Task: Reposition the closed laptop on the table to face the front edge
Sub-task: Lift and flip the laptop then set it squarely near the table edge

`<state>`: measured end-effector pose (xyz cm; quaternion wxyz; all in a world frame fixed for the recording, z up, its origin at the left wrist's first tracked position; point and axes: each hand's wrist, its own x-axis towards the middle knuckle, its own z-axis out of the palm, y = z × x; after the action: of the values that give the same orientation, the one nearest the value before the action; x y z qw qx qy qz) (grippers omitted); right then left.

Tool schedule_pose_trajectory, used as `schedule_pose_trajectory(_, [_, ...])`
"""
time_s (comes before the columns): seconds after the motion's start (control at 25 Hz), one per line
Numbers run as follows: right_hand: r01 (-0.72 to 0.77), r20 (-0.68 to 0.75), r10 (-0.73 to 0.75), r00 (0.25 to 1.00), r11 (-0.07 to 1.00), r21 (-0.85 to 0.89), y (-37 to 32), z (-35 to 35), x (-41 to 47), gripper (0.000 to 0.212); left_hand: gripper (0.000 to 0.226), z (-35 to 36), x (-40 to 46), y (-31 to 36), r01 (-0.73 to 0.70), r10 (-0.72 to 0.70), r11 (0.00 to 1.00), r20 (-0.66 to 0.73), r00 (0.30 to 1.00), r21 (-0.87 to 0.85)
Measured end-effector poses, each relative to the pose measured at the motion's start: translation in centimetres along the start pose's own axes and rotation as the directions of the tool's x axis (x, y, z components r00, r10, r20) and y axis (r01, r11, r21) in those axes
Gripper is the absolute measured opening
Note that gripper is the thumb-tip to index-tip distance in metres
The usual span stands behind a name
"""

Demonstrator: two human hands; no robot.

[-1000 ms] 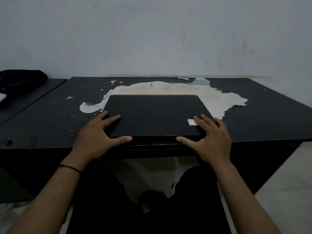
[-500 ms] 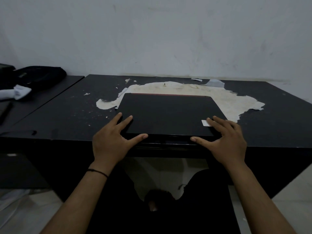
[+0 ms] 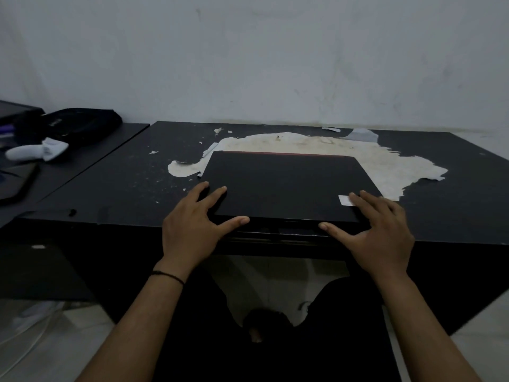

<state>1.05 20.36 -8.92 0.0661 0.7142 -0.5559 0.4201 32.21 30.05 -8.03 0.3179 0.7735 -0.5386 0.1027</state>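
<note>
A closed black laptop (image 3: 286, 183) with a red strip along its far edge lies flat on the black table (image 3: 132, 188), square to the front edge and close to it. My left hand (image 3: 195, 224) grips its near left corner, fingers on the lid and thumb along the front edge. At the near right corner my right hand (image 3: 377, 230) holds it the same way, fingers partly covering a small white sticker (image 3: 344, 200).
A large patch of peeled, pale surface (image 3: 385, 166) spreads behind and right of the laptop. A second dark table at the left carries a black bag (image 3: 80, 125) and a white cloth (image 3: 41, 151). A white wall stands right behind the table.
Both hands keep the same hold on the laptop's near corners. The laptop stays put on the table; the view has shifted left, bringing more of the left table into sight.
</note>
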Motion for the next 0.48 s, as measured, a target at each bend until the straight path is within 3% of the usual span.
schedule_pose_trajectory(0.2, [-0.001,0.044,0.001,0.999,1.0,0.006,0.0,-0.2,0.0,0.087,0.092,-0.2,-0.2,-0.2,-0.033,0.033,0.999,0.0,0.999,-0.035])
schedule_pose_trajectory(0.48, [-0.06,0.093,0.051,0.994,0.994,0.096,-0.3,-0.7,0.3,0.053,0.054,-1.0,3.7,3.7,-0.104,0.102,0.993,-0.039,0.994,-0.051])
